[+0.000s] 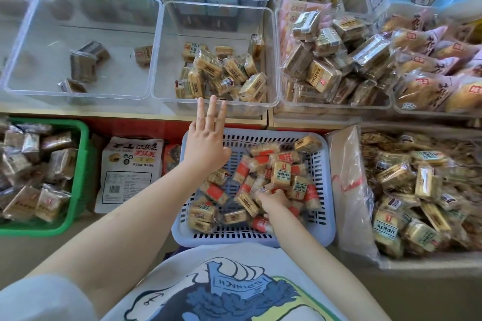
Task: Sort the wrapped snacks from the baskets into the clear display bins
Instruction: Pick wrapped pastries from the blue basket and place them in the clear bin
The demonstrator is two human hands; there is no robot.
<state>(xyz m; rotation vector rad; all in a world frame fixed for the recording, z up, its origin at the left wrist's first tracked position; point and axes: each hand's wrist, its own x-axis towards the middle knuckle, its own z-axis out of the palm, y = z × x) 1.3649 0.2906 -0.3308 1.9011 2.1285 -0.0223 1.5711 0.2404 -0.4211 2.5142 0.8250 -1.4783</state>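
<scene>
Head view looks down on the left hand (206, 143), fingers straight and spread, holding nothing, stretched over the far rim of the lavender basket (329, 190) toward the middle clear bin (271, 60). The right hand (273, 199) reaches down into the basket with fingers curled into the heap of wrapped snacks (280, 174); whether it actually grips one I cannot tell. That middle bin holds a loose pile of tan packets (224, 73) toward its front right. Just left of it, a second clear bin (15, 41) carries only a few darker packets (83, 65). To the right, another bin (280, 96) is heaped with similar packets. A green basket (80, 164) of brown packets sits at the left edge, with a white printed bag (130, 172) between it and the lavender basket.
</scene>
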